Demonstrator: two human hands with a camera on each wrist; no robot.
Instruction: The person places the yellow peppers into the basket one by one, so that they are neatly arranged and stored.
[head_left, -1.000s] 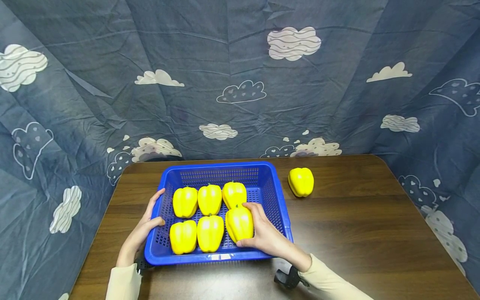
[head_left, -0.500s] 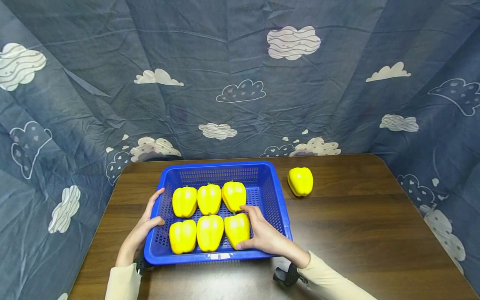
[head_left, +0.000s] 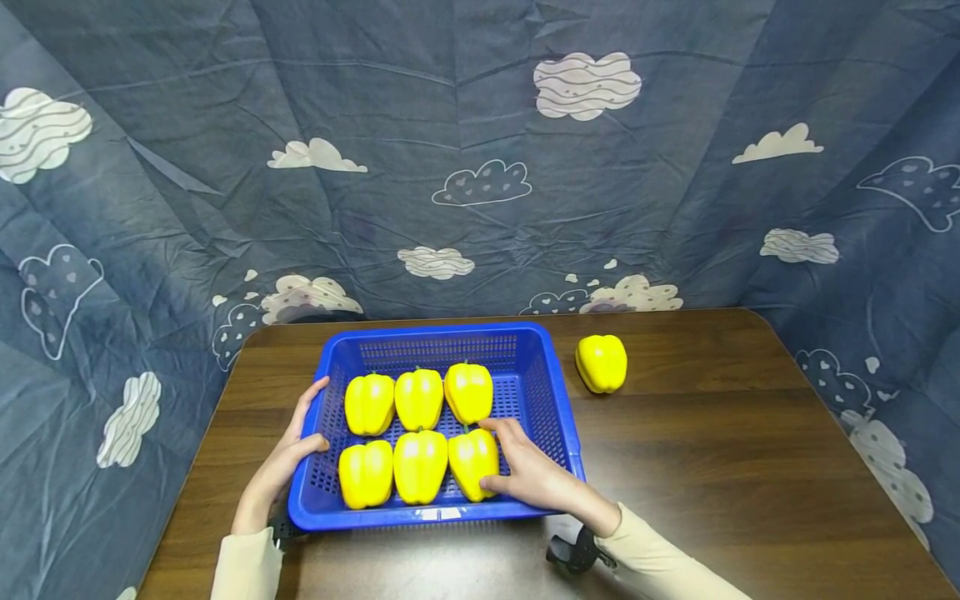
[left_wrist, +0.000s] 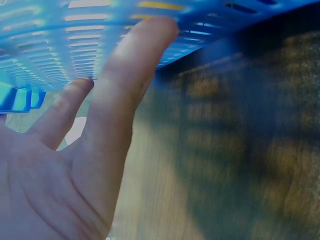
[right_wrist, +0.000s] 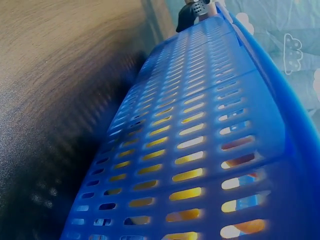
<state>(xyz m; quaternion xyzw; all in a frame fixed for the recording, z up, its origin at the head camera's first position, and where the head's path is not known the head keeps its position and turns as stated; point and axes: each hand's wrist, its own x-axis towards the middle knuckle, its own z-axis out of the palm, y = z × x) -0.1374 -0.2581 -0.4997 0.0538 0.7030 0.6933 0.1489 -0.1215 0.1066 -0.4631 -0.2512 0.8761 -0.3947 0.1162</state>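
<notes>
Several yellow bell peppers stand in two rows in a blue plastic basket. My left hand holds the basket's left rim, thumb and a finger reaching over it; in the left wrist view, two fingers lie against the slotted outer wall. My right hand is over the front right of the basket, beside the front-right bell pepper. Its thumb overlaps the pepper's lower right edge and its fingertips are near the stem, the grip loose. In the right wrist view the basket wall hides that hand.
One more yellow bell pepper lies on the brown wooden table, right of the basket. A dark blue cloth with white cloud prints hangs behind and at both sides.
The right hand has lowered the front-right bell pepper onto the basket's floor and its thumb has drawn back to the right. The left hand has stayed in place.
</notes>
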